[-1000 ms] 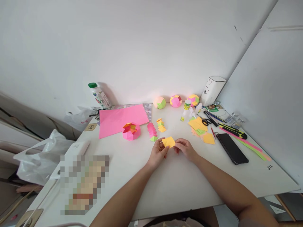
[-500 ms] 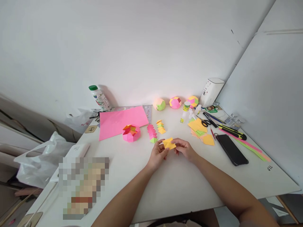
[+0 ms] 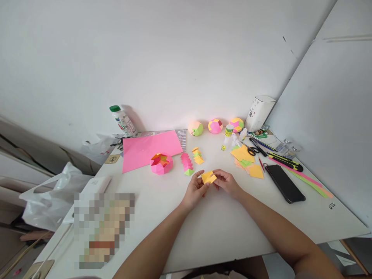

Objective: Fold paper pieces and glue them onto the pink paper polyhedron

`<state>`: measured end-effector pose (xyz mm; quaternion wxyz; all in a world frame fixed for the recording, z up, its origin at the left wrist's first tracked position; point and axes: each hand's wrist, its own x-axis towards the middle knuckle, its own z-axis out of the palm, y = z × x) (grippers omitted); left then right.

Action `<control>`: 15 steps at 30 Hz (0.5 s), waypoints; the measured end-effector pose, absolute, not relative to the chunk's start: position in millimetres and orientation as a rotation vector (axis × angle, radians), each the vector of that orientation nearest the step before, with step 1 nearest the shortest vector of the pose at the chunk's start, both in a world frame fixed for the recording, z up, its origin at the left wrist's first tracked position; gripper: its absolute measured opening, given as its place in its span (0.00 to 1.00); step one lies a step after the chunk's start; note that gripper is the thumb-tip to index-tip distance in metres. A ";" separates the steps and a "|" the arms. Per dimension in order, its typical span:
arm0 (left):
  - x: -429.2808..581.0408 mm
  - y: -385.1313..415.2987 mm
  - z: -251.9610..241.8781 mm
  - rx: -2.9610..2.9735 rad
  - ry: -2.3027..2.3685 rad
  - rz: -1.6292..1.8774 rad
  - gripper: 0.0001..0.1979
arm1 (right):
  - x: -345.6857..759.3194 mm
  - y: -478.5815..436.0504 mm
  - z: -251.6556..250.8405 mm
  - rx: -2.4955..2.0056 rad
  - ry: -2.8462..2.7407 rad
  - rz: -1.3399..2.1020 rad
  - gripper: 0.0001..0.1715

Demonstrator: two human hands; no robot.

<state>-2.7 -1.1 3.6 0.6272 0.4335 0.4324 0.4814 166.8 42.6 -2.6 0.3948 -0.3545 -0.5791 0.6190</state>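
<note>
Between my two hands is a small piece of yellow paper (image 3: 208, 177), creased and held a little above the white table. My left hand (image 3: 196, 190) pinches its left and lower edge with thumb and fingers. On the other side, my right hand (image 3: 226, 183) grips the right edge. Just beyond them lie a row of folded pink paper pieces (image 3: 185, 161) ending in a green one, and a stack of folded yellow and green pieces (image 3: 198, 155). A hollow pink paper ball (image 3: 161, 164), open at the top with orange inside, sits to the left.
Right of my hands are loose yellow and green paper squares (image 3: 245, 155), black scissors (image 3: 252, 150), a black phone (image 3: 285, 184) and a utility knife (image 3: 286, 161). Finished paper balls (image 3: 215, 126) line the wall. A pink sheet (image 3: 151, 147) and a green-capped bottle (image 3: 123, 121) stand left.
The yellow paper has tilted and shifted slightly to the right in my fingers. Both hands keep their hold on it; the things on the table have not moved.
</note>
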 end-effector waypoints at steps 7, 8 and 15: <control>-1.4 -1.0 0.1 1.104 1.081 1.116 0.26 | 167.2 43.2 -4.1 -0.886 -1.444 1.573 0.12; -1.7 -0.7 -0.9 1.141 1.094 1.111 0.22 | 167.4 43.3 -3.9 -0.877 -1.450 1.570 0.12; -3.3 -2.5 1.1 1.230 1.141 1.071 0.15 | 167.3 41.1 -1.5 -0.878 -1.495 1.560 0.12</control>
